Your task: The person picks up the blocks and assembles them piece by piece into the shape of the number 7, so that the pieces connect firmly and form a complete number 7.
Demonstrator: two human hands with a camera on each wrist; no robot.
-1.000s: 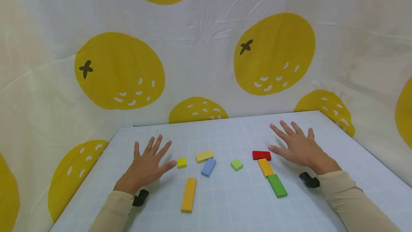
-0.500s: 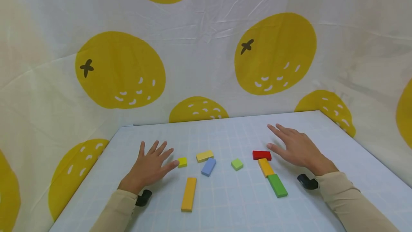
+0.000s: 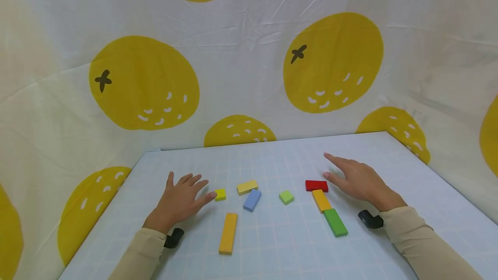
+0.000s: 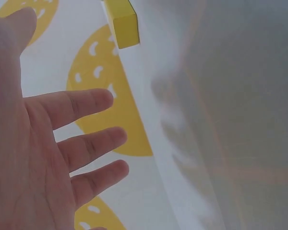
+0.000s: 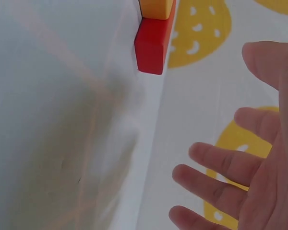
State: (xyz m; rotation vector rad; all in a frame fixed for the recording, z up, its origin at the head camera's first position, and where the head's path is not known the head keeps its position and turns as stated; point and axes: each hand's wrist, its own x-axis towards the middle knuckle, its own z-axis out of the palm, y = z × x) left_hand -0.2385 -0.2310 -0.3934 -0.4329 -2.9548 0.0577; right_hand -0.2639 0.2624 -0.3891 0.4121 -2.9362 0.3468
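My left hand (image 3: pixel 177 202) hovers over the table's left side, fingers spread and holding nothing. Its thumb tip lies close to a small yellow block (image 3: pixel 220 194), which the left wrist view also shows. On the other side my right hand (image 3: pixel 359 182) hangs above the table, its fingers extended and nothing in it. Nearest to it is a red block (image 3: pixel 316 186). An orange block (image 3: pixel 321 201) touches the red one, and a green block (image 3: pixel 335 222) continues the row toward me. In the right wrist view the red block (image 5: pixel 151 45) stands apart from my fingers.
Between the hands lie a pale yellow block (image 3: pixel 247 187), a blue block (image 3: pixel 252 200) against it and a light green block (image 3: pixel 286 197). A long orange block (image 3: pixel 228 233) lies nearer me. A fruit-patterned cloth (image 3: pixel 249 77) rises behind the table (image 3: pixel 280 245).
My left hand has shifted slightly right, toward the small yellow block. The right hand has turned and dropped a little, its fingers drawing closer together. The blocks stay where they were.
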